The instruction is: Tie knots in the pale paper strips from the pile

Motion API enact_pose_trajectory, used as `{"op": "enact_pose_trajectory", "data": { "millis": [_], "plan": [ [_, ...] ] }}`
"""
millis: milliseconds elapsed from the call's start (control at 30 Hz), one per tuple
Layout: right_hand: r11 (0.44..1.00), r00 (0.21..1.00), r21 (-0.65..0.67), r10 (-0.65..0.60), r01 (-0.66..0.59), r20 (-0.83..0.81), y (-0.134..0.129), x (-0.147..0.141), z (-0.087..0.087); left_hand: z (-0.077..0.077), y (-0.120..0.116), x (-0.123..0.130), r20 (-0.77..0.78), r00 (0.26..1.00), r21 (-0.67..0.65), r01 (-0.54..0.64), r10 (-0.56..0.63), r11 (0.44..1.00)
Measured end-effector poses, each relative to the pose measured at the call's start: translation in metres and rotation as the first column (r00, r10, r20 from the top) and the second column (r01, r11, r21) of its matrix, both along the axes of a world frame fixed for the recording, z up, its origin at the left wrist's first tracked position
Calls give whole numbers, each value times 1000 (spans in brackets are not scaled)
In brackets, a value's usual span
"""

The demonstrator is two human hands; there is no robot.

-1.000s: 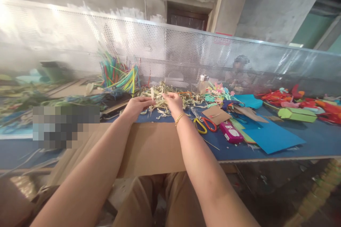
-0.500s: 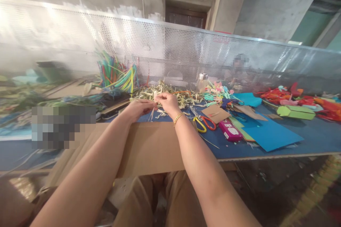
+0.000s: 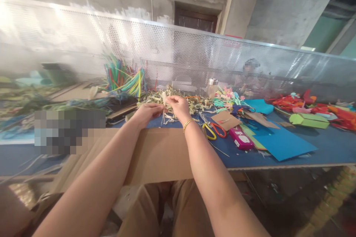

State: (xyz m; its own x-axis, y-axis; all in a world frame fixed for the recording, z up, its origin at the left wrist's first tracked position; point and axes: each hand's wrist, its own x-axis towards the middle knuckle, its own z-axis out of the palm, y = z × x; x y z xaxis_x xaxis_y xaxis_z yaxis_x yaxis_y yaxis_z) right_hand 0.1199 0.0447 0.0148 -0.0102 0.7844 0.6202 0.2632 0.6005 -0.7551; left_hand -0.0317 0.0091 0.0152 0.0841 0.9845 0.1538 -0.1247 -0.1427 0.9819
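Both my hands meet over the far side of a brown cardboard sheet (image 3: 155,152) on the blue table (image 3: 328,144). My left hand (image 3: 146,113) and my right hand (image 3: 179,106), which wears a gold bracelet, pinch a pale thin paper strip (image 3: 164,100) between their fingertips. Just behind them lies a heap of pale green and cream paper shreds (image 3: 172,98).
Yellow and red-handled scissors (image 3: 213,130), a pink box (image 3: 241,138) and blue and brown card pieces (image 3: 280,142) lie right of my hands. Coloured strips (image 3: 125,76) stand at back left. A perforated metal screen (image 3: 222,59) bounds the table; a person sits behind it.
My hands have drawn closer together, and the strip is now held a little higher and nearer to me. The view shifted slightly.
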Motion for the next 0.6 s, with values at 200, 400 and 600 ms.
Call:
{"op": "enact_pose_trajectory", "data": {
  "millis": [200, 400, 600],
  "plan": [
    [950, 958, -130, -284, 285, 26, -3, 7, 3, 6, -1, 1, 215, 976, -58, -28, 40, 998],
    [956, 954, -191, -171, 221, 245, -20, 1, 6, -1, 7, -4, 217, 971, 19, -103, 96, 995],
    [979, 943, -185, -17, 82, 331, -20, -9, 0, -4, 8, -2, 173, 980, 59, -112, 100, 992]
  ]
}}
